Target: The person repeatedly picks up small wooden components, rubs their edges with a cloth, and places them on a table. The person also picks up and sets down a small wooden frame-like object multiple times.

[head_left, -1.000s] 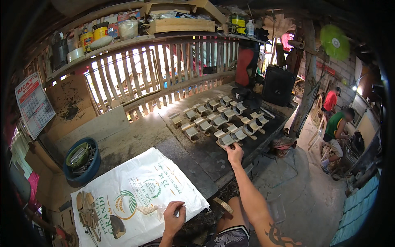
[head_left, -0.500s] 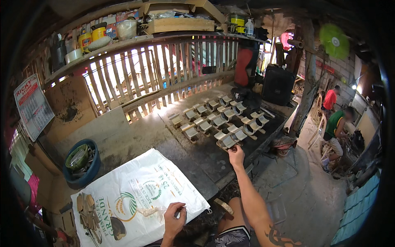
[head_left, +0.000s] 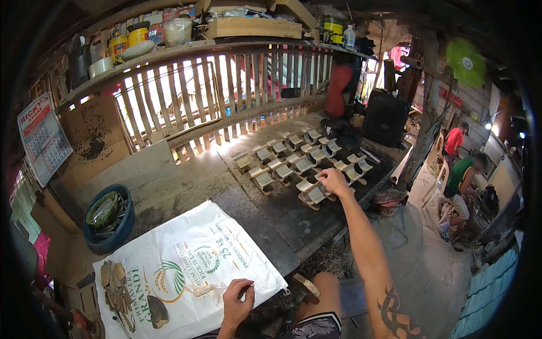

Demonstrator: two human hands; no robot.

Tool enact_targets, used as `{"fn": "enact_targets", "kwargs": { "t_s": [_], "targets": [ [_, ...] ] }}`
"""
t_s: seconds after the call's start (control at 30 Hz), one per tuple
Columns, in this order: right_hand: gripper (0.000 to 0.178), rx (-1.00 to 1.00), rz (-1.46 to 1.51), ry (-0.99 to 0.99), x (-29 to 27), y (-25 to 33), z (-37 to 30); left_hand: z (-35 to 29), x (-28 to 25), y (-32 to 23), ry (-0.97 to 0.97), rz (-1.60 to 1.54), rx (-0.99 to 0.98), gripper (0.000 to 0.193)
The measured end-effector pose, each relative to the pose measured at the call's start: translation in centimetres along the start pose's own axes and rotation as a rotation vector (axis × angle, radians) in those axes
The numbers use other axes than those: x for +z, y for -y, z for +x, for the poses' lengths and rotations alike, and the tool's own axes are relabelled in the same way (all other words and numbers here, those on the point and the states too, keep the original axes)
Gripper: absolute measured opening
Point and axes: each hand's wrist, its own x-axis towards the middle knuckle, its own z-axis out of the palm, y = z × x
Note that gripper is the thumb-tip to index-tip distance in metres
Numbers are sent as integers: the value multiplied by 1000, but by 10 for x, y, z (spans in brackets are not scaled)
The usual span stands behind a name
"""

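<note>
Several pale, curved half-tube pieces on small wooden crosspieces (head_left: 302,163) stand in rows on the dark tabletop. My right hand (head_left: 334,182) reaches to the nearest of these pieces (head_left: 314,192), its fingers pinched together at the piece's upper right edge; what lies between the fingertips is hidden. Over the lower right part of a white printed sack (head_left: 186,248), my left hand (head_left: 238,299) hovers with its fingers curled to the thumb, and I cannot make out anything in it. Thin wooden pieces (head_left: 116,288) and a dark curved piece (head_left: 158,312) lie on the sack.
A blue basin (head_left: 125,223) with a green bowl stands at the left. Behind the table are a slatted wall (head_left: 192,96), a loaded shelf (head_left: 254,29) and a black speaker (head_left: 385,117). Two people sit at the right, one in green (head_left: 460,176), one in red (head_left: 453,141).
My right hand has moved up and slightly right, from the near edge of the closest curved piece to its upper right side. My left hand has stayed nearly in place.
</note>
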Motion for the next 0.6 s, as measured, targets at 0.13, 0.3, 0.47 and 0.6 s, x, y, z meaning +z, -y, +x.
{"fn": "enact_targets", "kwargs": {
  "t_s": [0.13,0.3,0.47,0.6],
  "targets": [
    [27,62,-11,171,-5,5,15,1,-1,-2,4,37,-6,18],
    [24,107,-78,252,-6,11,24,1,-1,-4,-3,35,5,17],
    [20,139,-183,296,-6,19,28,2,-2,-4,-6,82,48,17],
    [18,104,-192,290,-3,21,29,1,-2,-3,-10,61,38,17]
  ]
}}
